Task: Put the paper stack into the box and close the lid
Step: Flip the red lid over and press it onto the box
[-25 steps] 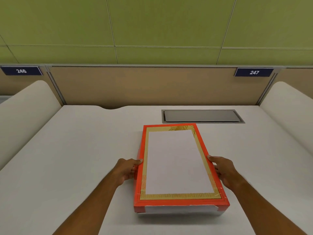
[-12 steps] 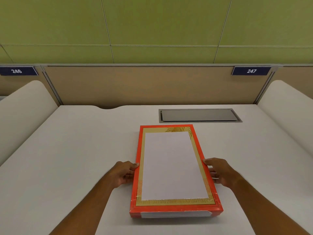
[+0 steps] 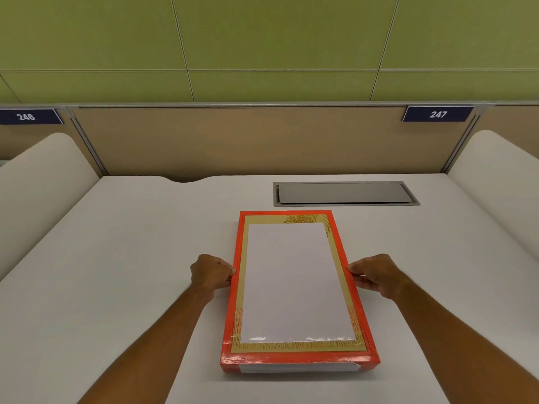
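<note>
A flat orange-red box (image 3: 297, 359) lies lengthwise on the white desk (image 3: 131, 258), with its lid down. The top face has a gold border around a white rectangle (image 3: 294, 281); I cannot tell whether that is paper or print. A white strip shows on the near end wall. My left hand (image 3: 211, 274) presses its curled fingers against the box's left long side. My right hand (image 3: 376, 275) holds the right long side at the same height. No separate paper stack is visible.
A grey cable hatch (image 3: 344, 193) is set into the desk just behind the box. Curved white dividers rise at the left (image 3: 38, 182) and right (image 3: 495, 176). A tan partition panel (image 3: 248, 141) closes off the back.
The box has turned from a slant to nearly straight and has shifted slightly left. Both hands stayed on its long sides and moved with it.
</note>
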